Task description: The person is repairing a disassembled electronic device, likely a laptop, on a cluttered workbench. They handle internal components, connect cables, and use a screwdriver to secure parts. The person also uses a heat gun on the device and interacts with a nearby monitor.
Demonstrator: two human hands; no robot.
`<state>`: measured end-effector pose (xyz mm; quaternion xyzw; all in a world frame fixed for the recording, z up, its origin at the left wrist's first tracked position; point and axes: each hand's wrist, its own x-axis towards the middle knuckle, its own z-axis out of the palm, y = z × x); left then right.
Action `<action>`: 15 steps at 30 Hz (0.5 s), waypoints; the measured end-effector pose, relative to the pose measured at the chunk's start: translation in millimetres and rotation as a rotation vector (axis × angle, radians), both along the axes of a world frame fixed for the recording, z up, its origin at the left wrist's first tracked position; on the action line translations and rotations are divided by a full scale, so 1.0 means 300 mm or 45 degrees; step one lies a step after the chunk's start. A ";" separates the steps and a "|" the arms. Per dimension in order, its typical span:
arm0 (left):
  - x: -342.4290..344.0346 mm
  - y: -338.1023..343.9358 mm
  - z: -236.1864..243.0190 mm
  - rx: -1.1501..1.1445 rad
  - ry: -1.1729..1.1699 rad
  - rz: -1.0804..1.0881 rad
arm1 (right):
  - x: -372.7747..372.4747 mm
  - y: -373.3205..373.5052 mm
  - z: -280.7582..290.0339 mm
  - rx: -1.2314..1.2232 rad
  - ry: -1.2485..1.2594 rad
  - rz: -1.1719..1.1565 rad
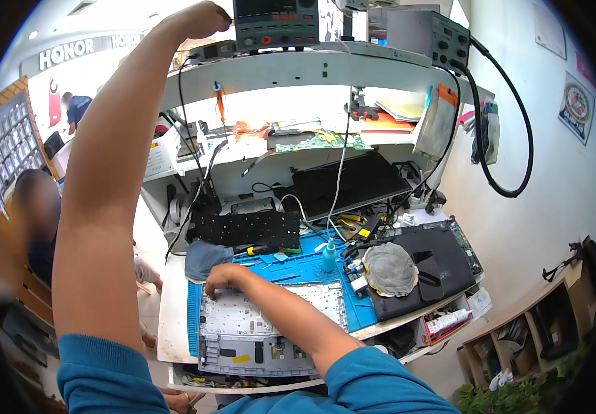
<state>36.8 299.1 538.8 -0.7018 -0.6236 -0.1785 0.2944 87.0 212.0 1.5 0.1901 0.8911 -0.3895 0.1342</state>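
My left hand (205, 21) is raised high at the upper left, its curled fingers against the left side of a dark bench instrument (276, 29) with a display and knobs. How far those fingers close is hidden. Down on the bench, my right hand (223, 278) rests at the upper left corner of a silver laptop chassis (270, 355). Its fingers are bent down and drawn together, and whatever is between them is too small to make out. Under the chassis lies a blue work mat (361, 312). A grey cloth (208, 259) sits just beyond my right hand.
A black perforated sheet (246, 229) and a teal dropper bottle (329, 257) are behind the chassis. To the right, a round grey pad (390, 269) lies on a black device panel (443, 276). A shelf (270, 74) spans the back; a thick black hose (529, 131) hangs right. Another person (36, 214) sits left.
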 end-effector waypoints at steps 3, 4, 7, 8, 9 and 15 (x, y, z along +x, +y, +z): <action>-0.206 0.163 0.033 -0.131 0.436 0.050 | -0.032 -0.082 0.056 0.008 0.010 0.063; -0.207 0.189 0.037 -0.220 0.464 0.110 | -0.031 -0.085 0.065 0.026 0.009 0.073; -0.045 0.220 -0.029 -0.369 0.026 0.226 | 0.039 -0.020 0.066 0.028 -0.010 -0.030; 0.014 0.186 -0.024 -0.414 0.092 0.165 | 0.043 0.007 0.044 0.047 0.028 -0.018; 0.004 0.180 -0.019 -0.466 -0.032 0.234 | 0.033 -0.008 0.040 0.036 0.005 -0.025; -0.061 0.170 -0.015 -0.417 -0.314 0.152 | -0.024 -0.014 0.008 0.024 0.085 0.107</action>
